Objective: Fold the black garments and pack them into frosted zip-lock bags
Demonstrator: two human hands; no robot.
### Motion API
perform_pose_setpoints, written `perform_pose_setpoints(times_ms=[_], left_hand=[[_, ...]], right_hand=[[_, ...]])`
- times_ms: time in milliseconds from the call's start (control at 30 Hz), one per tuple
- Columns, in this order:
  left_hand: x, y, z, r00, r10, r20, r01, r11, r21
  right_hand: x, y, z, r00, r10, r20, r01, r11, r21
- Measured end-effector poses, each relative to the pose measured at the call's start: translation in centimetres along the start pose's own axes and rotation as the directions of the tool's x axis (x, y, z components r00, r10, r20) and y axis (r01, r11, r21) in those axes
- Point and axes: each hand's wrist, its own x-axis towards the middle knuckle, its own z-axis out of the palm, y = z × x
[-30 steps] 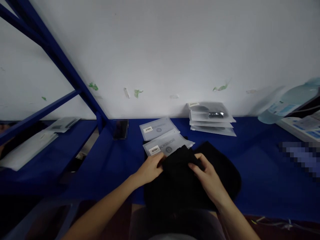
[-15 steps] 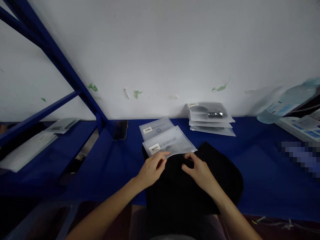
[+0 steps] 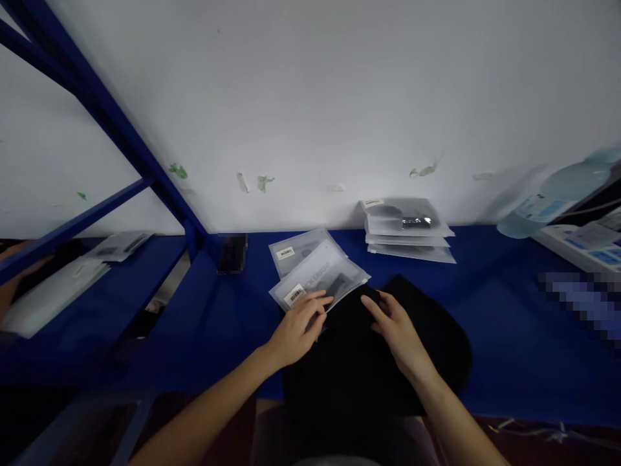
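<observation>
Front pouch [image 3: 317, 275]: centre of the frame, turned aslant since the last view; a dark shape now shows through it. Partly over rear pouch [image 3: 308, 241].
Left hand [image 3: 294, 333]: fingers bent over the front pouch's near edge, thumb curled in below; whether it pinches, cannot tell.
Right hand [image 3: 400, 330]: thumb and fingers slightly parted at a raised edge of the black cloth [image 3: 349, 375]; firmness of hold unclear.
Black cloth: lower centre, spread under both hands, reaching right.
Meaning (judged): handling has shifted to pouch and cloth together; whether cloth is inside, cannot tell.
Pouch stack [image 3: 383, 225]: right of centre, against the wall [image 3: 310, 116].
Bottle [image 3: 557, 194]: right edge, tilted.
</observation>
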Motion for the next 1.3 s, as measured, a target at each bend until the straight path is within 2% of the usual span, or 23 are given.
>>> perform_pose_setpoints(times_ms=[67, 133, 233, 367, 533, 667, 867, 1000, 1067, 1133, 1200, 1267, 1300], left_hand=[[0.1, -0.1, -0.1, 0.997, -0.082, 0.003, 0.082, 0.995, -0.064], [0.1, -0.3, -0.2, 0.99, -0.138, 0.005, 0.137, 0.983, -0.121], [0.2, -0.4, -0.1, 0.987, -0.16, 0.004, 0.158, 0.973, -0.171], [0.2, -0.2, 0.0, 0.995, -0.102, -0.004, 0.101, 0.986, -0.133], [0.3, 0.1, -0.2, 1.0, 0.014, 0.012, -0.013, 0.998, -0.062], [0.3, 0.2, -0.5, 0.999, 0.036, 0.019, -0.034, 0.997, -0.068], [0.4, 0.1, -0.7, 0.995, 0.076, 0.063, -0.072, 0.995, -0.062], [0.5, 0.2, -0.8, 0.992, 0.092, 0.092, -0.087, 0.995, -0.052], [0.6, 0.3, -0.9, 0.988, 0.102, 0.119, -0.099, 0.995, -0.032], [0.6, 0.1, -1.2, 0.982, 0.11, 0.153, -0.109, 0.994, -0.016], [0.4, -0.2, -1.5, 0.977, 0.105, 0.185, -0.104, 0.994, -0.014], [0.1, -0.6, -1.9, 0.971, 0.081, 0.224, -0.079, 0.997, -0.017], [0.0, -0.8, -2.0, 0.967, 0.066, 0.245, -0.064, 0.998, -0.017]], right_hand=[[-0.5, -0.1, -0.9, 0.999, 0.001, 0.048, -0.003, 0.999, 0.038], [-1.0, -0.1, -1.9, 0.998, -0.006, 0.063, 0.006, 1.0, 0.003], [-1.7, -0.4, -2.3, 0.985, 0.072, 0.158, -0.077, 0.997, 0.022], [-2.3, -0.9, -0.5, 0.946, 0.131, 0.298, -0.209, 0.947, 0.244], [-2.1, -0.8, 2.0, 0.949, 0.133, 0.287, -0.254, 0.86, 0.442], [-1.4, -0.4, 3.2, 0.932, 0.165, 0.323, -0.324, 0.781, 0.535], [-0.7, 0.0, 4.4, 0.918, 0.021, 0.395, -0.284, 0.729, 0.622], [-1.3, 0.5, 5.5, 0.895, -0.013, 0.446, -0.309, 0.703, 0.64], [-1.9, 0.7, 6.0, 0.889, -0.034, 0.457, -0.299, 0.713, 0.634], [-2.3, 0.7, 5.8, 0.883, -0.063, 0.466, -0.25, 0.777, 0.578], [-2.1, 0.4, 4.5, 0.862, -0.083, 0.5, -0.158, 0.893, 0.421], [-1.2, 0.0, 2.3, 0.846, -0.08, 0.526, -0.015, 0.985, 0.173], [-0.6, -0.1, 0.9, 0.872, -0.089, 0.482, 0.07, 0.996, 0.057]])
